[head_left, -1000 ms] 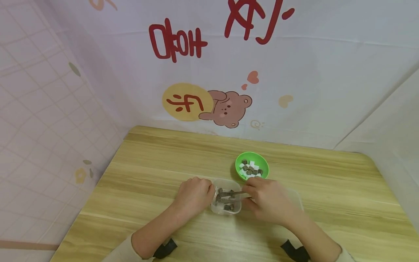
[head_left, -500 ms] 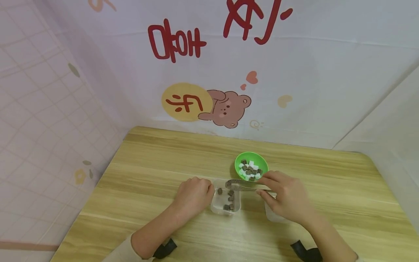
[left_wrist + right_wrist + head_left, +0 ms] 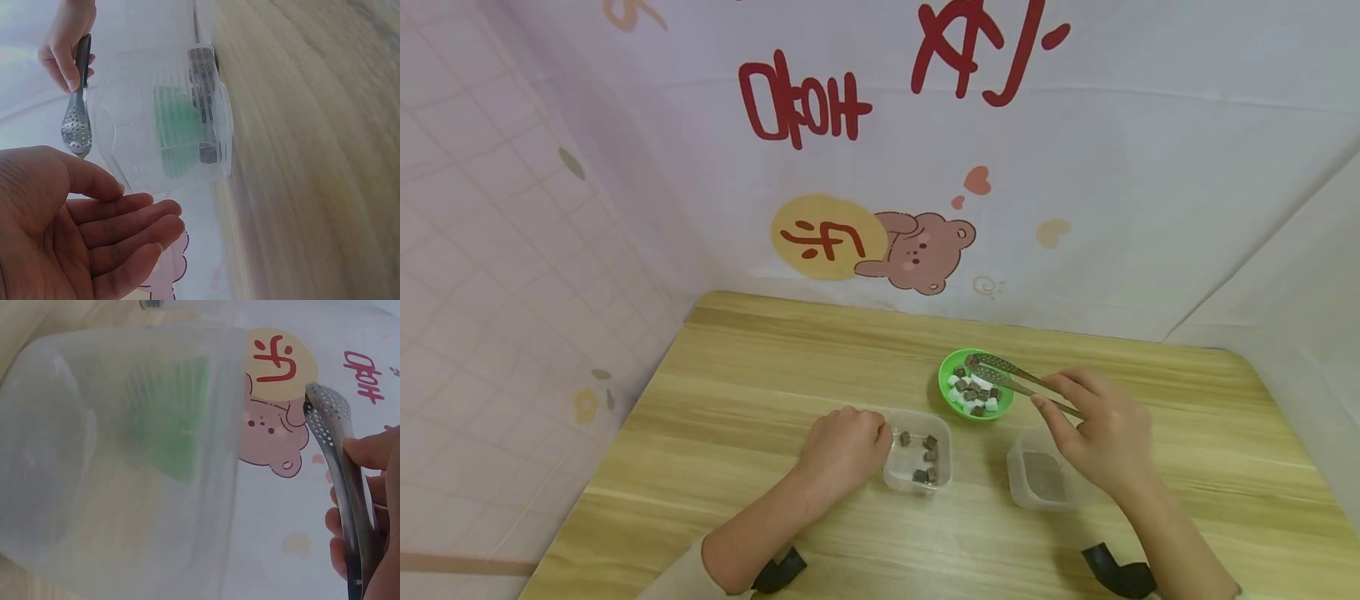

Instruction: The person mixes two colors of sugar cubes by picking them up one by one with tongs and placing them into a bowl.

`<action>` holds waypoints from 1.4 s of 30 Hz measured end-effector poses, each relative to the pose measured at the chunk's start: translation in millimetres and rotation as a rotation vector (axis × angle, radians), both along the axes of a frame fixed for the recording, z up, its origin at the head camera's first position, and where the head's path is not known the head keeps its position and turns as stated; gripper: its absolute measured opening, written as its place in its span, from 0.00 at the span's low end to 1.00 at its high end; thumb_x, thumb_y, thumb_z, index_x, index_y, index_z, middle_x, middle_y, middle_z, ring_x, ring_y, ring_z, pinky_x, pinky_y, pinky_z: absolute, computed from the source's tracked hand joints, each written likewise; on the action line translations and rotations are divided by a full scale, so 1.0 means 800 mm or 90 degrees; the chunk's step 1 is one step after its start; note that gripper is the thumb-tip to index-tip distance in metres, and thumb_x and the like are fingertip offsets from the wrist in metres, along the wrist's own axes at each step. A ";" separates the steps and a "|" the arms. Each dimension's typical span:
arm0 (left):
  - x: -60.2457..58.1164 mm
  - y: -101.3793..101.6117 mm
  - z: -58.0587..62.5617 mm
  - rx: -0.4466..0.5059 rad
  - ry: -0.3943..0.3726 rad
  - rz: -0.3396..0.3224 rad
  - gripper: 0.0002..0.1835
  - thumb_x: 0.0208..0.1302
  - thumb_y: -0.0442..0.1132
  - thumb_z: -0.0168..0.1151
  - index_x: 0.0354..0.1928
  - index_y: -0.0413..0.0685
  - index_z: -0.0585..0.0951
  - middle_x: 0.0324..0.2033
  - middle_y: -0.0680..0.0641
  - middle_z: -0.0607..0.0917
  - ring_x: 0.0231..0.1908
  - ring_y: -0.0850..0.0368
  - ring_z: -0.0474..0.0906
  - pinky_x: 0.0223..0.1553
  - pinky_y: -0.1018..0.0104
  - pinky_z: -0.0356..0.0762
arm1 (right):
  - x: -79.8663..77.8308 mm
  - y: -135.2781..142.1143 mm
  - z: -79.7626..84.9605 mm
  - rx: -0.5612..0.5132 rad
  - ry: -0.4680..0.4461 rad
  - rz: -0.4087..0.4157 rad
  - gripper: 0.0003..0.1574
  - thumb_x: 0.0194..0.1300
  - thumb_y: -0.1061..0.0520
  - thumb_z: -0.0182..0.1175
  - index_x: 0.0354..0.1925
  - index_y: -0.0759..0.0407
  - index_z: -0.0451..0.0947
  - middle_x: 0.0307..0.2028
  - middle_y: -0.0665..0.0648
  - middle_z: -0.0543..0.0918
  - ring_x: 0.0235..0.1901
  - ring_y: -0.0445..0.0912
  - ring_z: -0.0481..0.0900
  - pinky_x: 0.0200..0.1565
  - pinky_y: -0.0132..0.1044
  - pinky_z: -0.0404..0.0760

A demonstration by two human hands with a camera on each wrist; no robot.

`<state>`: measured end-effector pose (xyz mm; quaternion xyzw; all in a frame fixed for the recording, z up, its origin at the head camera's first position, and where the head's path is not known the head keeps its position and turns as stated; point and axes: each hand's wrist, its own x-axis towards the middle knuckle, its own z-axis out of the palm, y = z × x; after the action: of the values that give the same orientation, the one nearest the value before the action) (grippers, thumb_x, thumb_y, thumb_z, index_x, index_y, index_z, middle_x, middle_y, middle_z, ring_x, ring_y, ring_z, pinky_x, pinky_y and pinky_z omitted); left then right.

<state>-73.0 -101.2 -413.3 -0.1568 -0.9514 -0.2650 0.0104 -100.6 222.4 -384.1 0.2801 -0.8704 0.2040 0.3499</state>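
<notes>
My left hand (image 3: 846, 450) is at the left rim of a small clear plastic container (image 3: 917, 488); in the left wrist view thumb and index fingertips pinch its corner. Several brown cubes (image 3: 931, 456) lie in this container. My right hand (image 3: 1108, 433) grips metal tongs (image 3: 350, 481) with perforated tips. The tips are over the back of a green bowl (image 3: 947, 371), with a small brown cube (image 3: 972, 361) between them. White cubes (image 3: 991, 404) and brown ones are mixed in the bowl.
A second clear plastic container (image 3: 1026, 493) stands at the right, partly behind my right hand in the head view. Everything rests on a wood-grain table (image 3: 760, 358). A printed white cloth (image 3: 1112, 167) hangs behind, and more cloth borders both sides.
My right hand has carried the tongs from inside the left container back and right, over the green bowl, with a brown cube in the tips. The left hand has stayed in place.
</notes>
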 end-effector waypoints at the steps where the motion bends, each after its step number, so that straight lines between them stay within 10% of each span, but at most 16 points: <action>1: 0.000 0.000 0.000 0.000 0.000 0.000 0.28 0.73 0.36 0.58 0.12 0.57 0.61 0.10 0.61 0.56 0.14 0.67 0.49 0.14 0.70 0.53 | -0.001 0.002 -0.001 -0.004 0.000 -0.011 0.26 0.71 0.42 0.61 0.37 0.64 0.88 0.35 0.58 0.87 0.21 0.53 0.83 0.17 0.38 0.70; 18: 0.001 0.001 -0.003 0.005 0.003 0.002 0.29 0.73 0.37 0.58 0.12 0.57 0.61 0.10 0.61 0.56 0.14 0.67 0.49 0.14 0.70 0.53 | -0.004 0.016 -0.022 0.006 -0.017 -0.115 0.17 0.56 0.54 0.72 0.42 0.63 0.89 0.37 0.59 0.88 0.28 0.55 0.86 0.17 0.42 0.70; 42: 0.003 0.005 -0.008 -0.006 0.017 0.011 0.29 0.73 0.37 0.59 0.12 0.57 0.62 0.10 0.61 0.57 0.14 0.66 0.52 0.14 0.68 0.56 | 0.024 -0.014 -0.021 -0.001 -0.006 -0.020 0.21 0.55 0.51 0.70 0.43 0.64 0.89 0.37 0.60 0.87 0.35 0.57 0.87 0.20 0.47 0.80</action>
<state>-70.8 -97.2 -419.4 -0.1519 -0.9537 -0.2585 0.0250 -81.4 211.2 -400.5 0.2650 -0.8762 0.2004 0.3489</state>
